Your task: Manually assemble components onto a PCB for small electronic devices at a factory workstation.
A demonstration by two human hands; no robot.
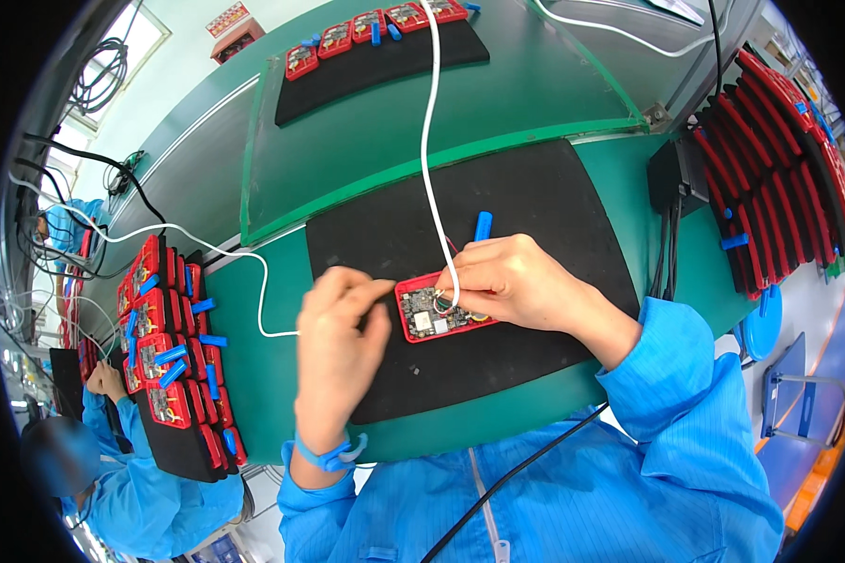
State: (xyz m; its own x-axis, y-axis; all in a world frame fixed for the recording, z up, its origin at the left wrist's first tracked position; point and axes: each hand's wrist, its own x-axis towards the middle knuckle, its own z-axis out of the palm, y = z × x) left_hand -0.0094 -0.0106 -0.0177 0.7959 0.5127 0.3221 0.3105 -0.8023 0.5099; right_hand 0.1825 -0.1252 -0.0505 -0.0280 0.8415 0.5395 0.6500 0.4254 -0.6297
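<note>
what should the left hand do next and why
Probably rest the left hand against the red case to steady it: the right hand is working at the circuit board inside, by the white cable, while the left is close to the case's left edge; whether it touches is unclear.

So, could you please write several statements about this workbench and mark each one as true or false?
1. The right hand reaches over the red case. True.
2. The red case is empty. False: a circuit board sits inside it.
3. The left hand has a blue band around its wrist. True.
4. Both hands wear gloves. False: both are bare.
5. A white cable comes down to the right hand. True.
6. The red case lies on white cloth. False: it lies on a black mat.
</note>
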